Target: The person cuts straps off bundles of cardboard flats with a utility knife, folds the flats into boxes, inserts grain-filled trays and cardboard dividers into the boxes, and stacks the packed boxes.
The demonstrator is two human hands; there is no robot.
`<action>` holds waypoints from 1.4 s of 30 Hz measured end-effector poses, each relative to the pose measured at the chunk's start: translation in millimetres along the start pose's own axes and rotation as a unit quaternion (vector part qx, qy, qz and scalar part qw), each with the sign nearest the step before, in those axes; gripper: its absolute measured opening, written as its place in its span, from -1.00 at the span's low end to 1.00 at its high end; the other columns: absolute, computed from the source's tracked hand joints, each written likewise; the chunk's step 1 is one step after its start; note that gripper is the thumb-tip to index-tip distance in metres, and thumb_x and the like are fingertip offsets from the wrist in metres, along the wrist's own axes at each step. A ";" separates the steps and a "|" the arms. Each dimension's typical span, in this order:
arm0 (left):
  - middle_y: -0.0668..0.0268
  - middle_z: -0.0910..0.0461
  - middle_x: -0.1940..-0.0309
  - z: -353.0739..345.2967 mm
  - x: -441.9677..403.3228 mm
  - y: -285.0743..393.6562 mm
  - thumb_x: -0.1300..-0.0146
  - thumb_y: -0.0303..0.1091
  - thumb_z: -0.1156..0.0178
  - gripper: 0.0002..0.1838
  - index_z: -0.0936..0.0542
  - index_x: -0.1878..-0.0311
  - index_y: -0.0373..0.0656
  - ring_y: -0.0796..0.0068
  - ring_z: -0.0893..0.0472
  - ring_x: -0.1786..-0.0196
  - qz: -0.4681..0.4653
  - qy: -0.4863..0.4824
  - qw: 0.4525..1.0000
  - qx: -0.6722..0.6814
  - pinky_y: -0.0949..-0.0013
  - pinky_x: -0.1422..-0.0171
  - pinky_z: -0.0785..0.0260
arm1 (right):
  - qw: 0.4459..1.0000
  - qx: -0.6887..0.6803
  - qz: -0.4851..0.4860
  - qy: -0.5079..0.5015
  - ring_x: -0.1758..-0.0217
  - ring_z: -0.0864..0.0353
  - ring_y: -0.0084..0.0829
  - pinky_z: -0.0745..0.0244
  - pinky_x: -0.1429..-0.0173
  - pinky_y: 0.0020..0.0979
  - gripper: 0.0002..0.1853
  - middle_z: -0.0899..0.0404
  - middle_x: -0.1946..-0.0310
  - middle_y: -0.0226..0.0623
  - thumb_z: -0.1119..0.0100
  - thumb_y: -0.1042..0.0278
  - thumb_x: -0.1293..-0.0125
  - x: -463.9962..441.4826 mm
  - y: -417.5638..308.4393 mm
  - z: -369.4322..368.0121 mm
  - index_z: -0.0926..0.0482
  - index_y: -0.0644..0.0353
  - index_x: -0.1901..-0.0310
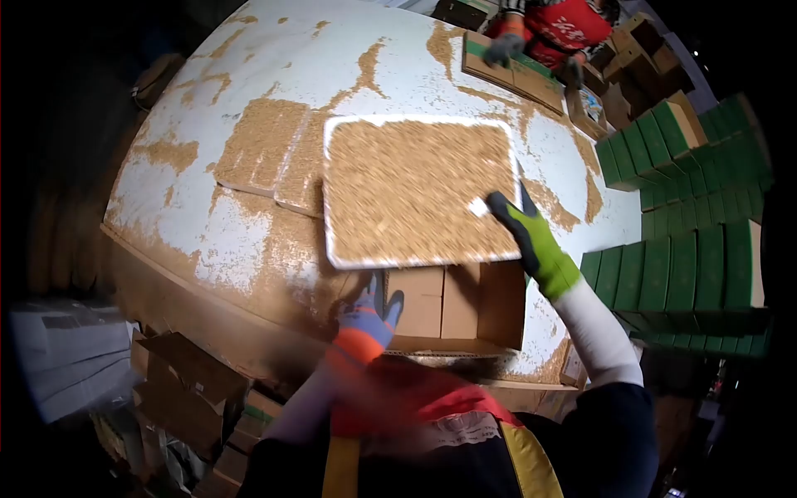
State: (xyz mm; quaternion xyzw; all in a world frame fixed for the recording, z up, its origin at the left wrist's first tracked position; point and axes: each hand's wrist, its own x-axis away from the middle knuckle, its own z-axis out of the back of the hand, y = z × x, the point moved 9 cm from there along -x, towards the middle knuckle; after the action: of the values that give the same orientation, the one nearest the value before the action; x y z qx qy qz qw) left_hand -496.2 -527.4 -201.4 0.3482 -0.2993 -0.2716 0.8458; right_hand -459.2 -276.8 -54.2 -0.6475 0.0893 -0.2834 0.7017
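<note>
A white shallow tray [330, 216] filled to the rim with tan, flaky, sawdust-like material [411, 187] hangs above the table, slightly tilted and blurred by motion. My right hand [538, 241], in a green and black glove, grips its right edge; the thumb lies over the rim, near a small white patch. Below the tray an open cardboard box [502, 311] stands at the table's front edge, partly covered by it. My left hand [369, 315], in a blue and orange glove, is beside the box's left side with thumb and fingers apart. Its fingertips reach close under the tray's lower edge.
Two similar filled trays [264, 145] lie side by side on the white table [241, 249], which is strewn with tan crumbs. Green boxes [664, 274] are stacked at right. Across the table a gloved co-worker [569, 29] handles flattened cardboard [510, 70]. Cartons [187, 378] stand lower left.
</note>
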 end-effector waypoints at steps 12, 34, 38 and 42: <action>0.29 -0.62 0.45 5.4 5.1 -22.3 -0.37 -0.25 -0.08 -0.69 -0.54 -0.03 -0.26 0.51 -0.52 0.44 0.075 -0.025 0.973 0.216 0.32 0.33 -0.38 | 0.985 -0.028 -0.129 0.107 0.02 -0.50 -0.58 -0.51 0.09 -0.54 -0.19 -0.39 -0.21 -0.32 -0.32 0.43 -0.23 157.5 76.3 46.2 -0.07 0.19 -0.45; -0.15 -0.41 -0.19 -80.0 -380.5 116.7 0.35 0.19 -0.50 0.22 -0.23 -0.33 -0.40 -0.05 -0.41 -0.26 -0.130 -0.012 0.914 -0.385 0.18 -0.34 -0.26 | 0.920 0.139 0.084 0.357 0.26 -0.69 -0.39 -0.61 0.13 -0.38 -0.58 -0.67 0.25 -0.20 -0.37 0.25 -0.15 244.8 95.3 140.2 -0.57 0.20 -0.04; 0.00 -0.53 0.02 -65.0 -393.4 94.6 0.38 0.08 -0.56 -0.11 -0.45 0.00 -0.29 0.02 -0.51 -0.07 -0.112 0.002 0.940 -0.322 0.16 -0.18 -0.38 | 0.706 0.229 -0.147 0.654 0.13 -0.69 -0.35 -0.59 0.02 -0.36 -0.60 -0.68 0.17 -0.24 -0.43 0.33 0.00 410.4 208.8 333.1 -0.64 0.12 0.05; -0.03 -0.46 0.00 -52.1 -370.0 121.8 0.35 0.01 -0.58 -0.18 -0.44 0.04 -0.25 0.09 -0.48 -0.07 -0.109 0.050 0.939 -0.322 0.16 -0.15 -0.37 | 0.652 0.481 -0.241 0.535 -0.05 -0.56 -0.21 -0.45 -0.13 -0.29 -0.55 -0.57 0.00 -0.19 -0.44 0.08 0.03 407.6 291.6 375.0 -0.65 0.07 0.09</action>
State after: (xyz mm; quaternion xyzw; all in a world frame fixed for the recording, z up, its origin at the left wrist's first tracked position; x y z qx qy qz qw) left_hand -678.5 -183.8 -257.3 0.1011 -0.1128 -0.4265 0.8917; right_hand 143.3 -164.0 -180.7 0.0458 0.1410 -0.7426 0.6531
